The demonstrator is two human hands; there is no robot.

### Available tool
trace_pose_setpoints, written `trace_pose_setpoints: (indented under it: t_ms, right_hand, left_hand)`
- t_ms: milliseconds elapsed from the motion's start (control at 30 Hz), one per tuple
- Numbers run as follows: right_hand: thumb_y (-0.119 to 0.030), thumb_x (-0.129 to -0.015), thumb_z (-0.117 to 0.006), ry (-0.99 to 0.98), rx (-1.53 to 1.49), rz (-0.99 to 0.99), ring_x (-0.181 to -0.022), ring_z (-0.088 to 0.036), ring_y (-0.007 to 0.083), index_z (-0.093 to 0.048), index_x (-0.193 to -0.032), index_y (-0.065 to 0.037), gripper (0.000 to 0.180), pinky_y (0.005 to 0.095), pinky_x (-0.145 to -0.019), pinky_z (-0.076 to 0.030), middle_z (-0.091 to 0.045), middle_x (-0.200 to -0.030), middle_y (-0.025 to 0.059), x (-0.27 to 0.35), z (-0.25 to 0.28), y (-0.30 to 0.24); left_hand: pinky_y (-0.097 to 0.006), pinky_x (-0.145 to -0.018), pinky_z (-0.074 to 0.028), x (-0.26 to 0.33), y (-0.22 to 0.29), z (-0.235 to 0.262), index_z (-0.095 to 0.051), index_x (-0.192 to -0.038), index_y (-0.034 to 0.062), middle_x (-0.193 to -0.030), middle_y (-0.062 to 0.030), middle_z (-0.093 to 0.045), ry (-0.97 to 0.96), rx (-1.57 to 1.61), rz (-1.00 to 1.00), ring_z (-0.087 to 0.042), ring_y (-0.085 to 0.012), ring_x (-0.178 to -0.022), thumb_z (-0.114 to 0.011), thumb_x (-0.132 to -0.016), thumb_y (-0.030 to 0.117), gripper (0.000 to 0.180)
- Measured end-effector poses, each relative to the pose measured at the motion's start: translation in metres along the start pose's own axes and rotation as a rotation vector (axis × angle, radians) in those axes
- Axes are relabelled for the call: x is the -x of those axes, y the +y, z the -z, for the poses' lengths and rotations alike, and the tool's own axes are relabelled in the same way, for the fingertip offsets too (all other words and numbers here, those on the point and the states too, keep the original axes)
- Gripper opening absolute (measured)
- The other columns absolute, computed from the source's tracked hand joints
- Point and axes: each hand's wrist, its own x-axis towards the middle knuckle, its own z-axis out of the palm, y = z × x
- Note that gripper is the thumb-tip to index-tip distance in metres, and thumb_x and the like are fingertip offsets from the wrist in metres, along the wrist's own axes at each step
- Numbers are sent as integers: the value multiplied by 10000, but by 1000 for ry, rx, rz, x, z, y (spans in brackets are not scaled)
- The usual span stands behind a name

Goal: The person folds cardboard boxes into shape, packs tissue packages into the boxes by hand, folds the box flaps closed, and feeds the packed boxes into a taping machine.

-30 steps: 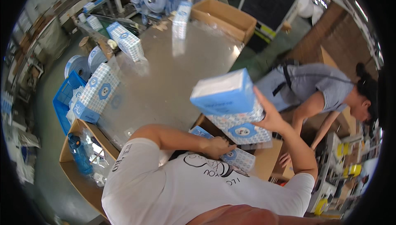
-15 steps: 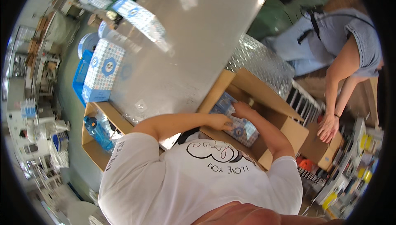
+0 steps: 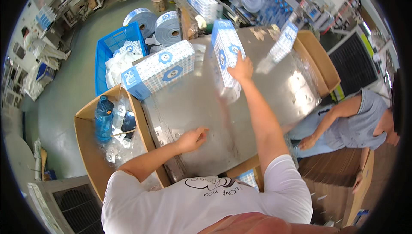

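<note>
My right hand (image 3: 241, 67) reaches far across the metal table and touches the right side of a long blue-and-white patterned pack (image 3: 224, 49). Its fingers lie spread along the pack's surface, not visibly wrapped round it. Loose clear film hangs off the pack's near end. Nearer to me, my left hand (image 3: 192, 140) hovers over the table with loosely bent fingers and nothing in it. Another patterned pack (image 3: 165, 71) lies to the left, by the table edge. A third wrapped pack (image 3: 284, 45) sits further right, with clear film trailing from it.
An open carton (image 3: 88, 135) at left holds a blue bottle (image 3: 103, 120) and crumpled plastic. Behind it stand a blue crate (image 3: 101, 68) and film rolls (image 3: 143, 21). A carton (image 3: 315, 58) stands far right; a co-worker (image 3: 352, 122) is at right.
My view has swung right across the table. Both hands have left the carton with packs near my body. My right arm now stretches to a pack; my left hand is over the table.
</note>
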Motion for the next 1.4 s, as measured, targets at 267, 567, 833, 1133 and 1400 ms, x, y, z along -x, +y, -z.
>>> trace_pose_setpoints:
  t_ms: [267,567,833,1133,1400]
  right_hand:
    - [-281,-690,-786,-581,-219,367,-1224,-419,435,-256,-1477,-128,961,430,-1010,-388,-421,-1262,310,122,57,29]
    - [-400,-766,-733,60,-100,481,-1217,-446,411,-317,-1449,-99,854,463,-1014,-364,-431,-1323,280,-56,38,7]
    - [-337,-696,-769,-133,51,254,-1076,-508,413,-239,-1481,-345,947,453,-899,-439,-464,-1147,254,-9,-1,37]
    - [-421,-658,-792,-329,43,81,-1050,-535,404,-190,-1489,-74,1084,436,-903,-455,-485,-1182,279,236,92,83]
    - [-290,-657,-826,-285,-376,23,-1288,-424,356,-170,-1502,-90,1088,402,-1029,-392,-393,-1420,233,181,63,138]
  left_hand:
    - [-544,-1111,-226,-121,51,115,-346,-1407,59,-1295,-175,-494,261,-840,-740,-378,-362,-1310,-798,-638,260,914]
    - [-406,-960,-407,-156,56,40,-540,-1068,-21,-1040,-174,-586,-160,-684,-931,-552,-338,-1026,-779,-475,222,684]
    - [-393,-921,-427,-108,47,61,-529,-1101,0,-1044,-146,-591,-124,-559,-906,-560,-313,-1024,-780,-508,125,656]
    - [-473,-996,-449,-71,58,162,-406,-1365,26,-1265,-155,-555,222,1166,-231,-555,-301,-1160,-756,-775,276,730]
    - [-433,-977,-468,-120,84,64,-501,-1315,67,-1264,-129,-581,-298,1980,-327,-581,-281,-1120,-444,-967,457,525]
